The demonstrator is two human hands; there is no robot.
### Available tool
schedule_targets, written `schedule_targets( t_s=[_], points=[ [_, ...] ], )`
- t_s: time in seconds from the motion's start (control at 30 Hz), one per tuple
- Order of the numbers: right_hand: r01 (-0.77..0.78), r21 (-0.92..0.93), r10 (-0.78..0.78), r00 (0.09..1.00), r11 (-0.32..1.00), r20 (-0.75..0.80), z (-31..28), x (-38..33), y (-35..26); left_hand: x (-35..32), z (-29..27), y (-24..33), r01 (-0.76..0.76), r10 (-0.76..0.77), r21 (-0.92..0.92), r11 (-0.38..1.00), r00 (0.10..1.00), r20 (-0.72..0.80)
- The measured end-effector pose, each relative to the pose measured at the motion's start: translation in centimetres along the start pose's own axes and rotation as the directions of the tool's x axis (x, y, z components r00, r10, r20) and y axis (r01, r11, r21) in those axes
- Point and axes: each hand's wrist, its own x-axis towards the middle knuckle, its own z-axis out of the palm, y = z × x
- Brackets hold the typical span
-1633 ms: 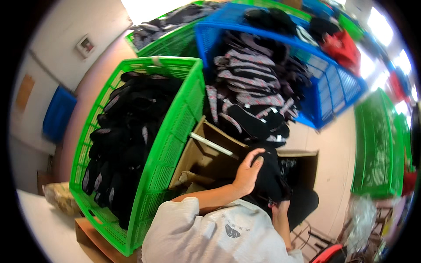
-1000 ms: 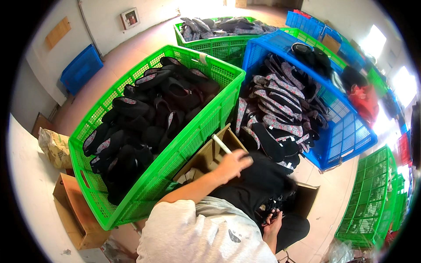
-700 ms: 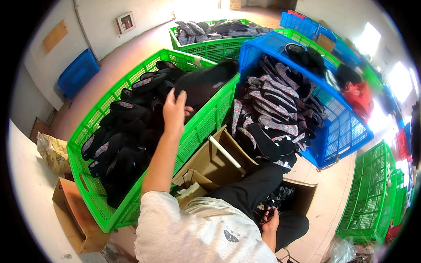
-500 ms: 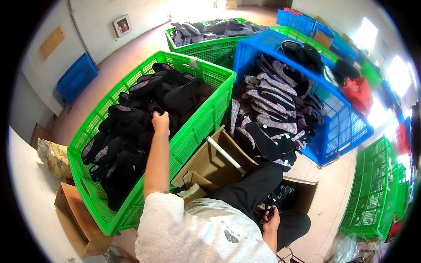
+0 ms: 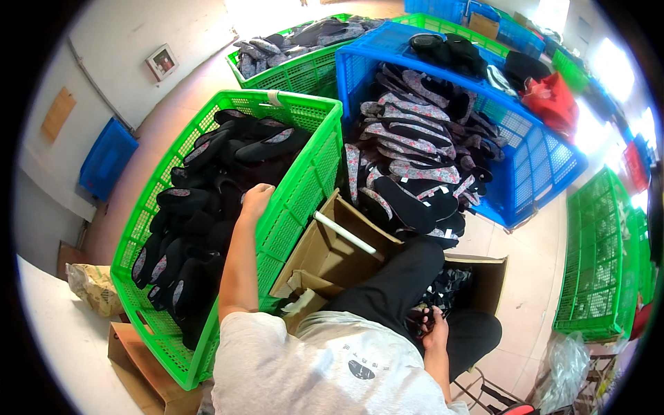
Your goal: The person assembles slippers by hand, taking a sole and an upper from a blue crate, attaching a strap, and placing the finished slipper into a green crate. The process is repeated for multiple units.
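Low and right of the middle, the right hand has bent fingers near small dark things, by a brown box; I cannot tell if its grip pinches any; left of the middle, the left hand is over the right side of the near green crate; its fingers look curled, but I cannot tell if the grip holds anything; a moment ago it held a black shoe; now that shoe lies on the pile in the crate, just above the hand in the frame; beyond, at upper middle, flowery shoes sit in a blue crate; another green crate stands farther back.
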Motion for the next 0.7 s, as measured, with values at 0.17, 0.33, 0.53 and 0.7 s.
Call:
schedule_targets(
  t_s=[0.17, 0.33, 0.53, 0.7],
  points=[
    [-0.013, -0.043, 0.013, 1.0, 0.999, -0.015, 0.8, -0.4, 0.0, 1.6, -1.0, -0.7, -0.143, 0.204, 0.356, 0.923, 0.969, -0.141],
    [-0.002, -0.085, -0.004, 0.998, 0.996, -0.063, 0.5, -0.4, -0.1, 4.0, -3.5, 3.0, -0.054, 0.448, 0.77, 0.636, 0.838, -0.312],
    [-0.013, -0.131, 0.002, 0.996, 0.991, -0.085, 1.4, -0.7, -0.3, 10.5, -3.8, 1.1, -0.033, 0.312, 0.659, 0.751, 0.898, -0.31],
    [0.013, -0.169, -0.023, 0.998, 0.986, -0.059, 0.9, -0.6, -0.3, 11.6, -2.3, 2.8, 0.068, 0.069, 0.254, 0.965, 0.866, -0.496]
  ],
)
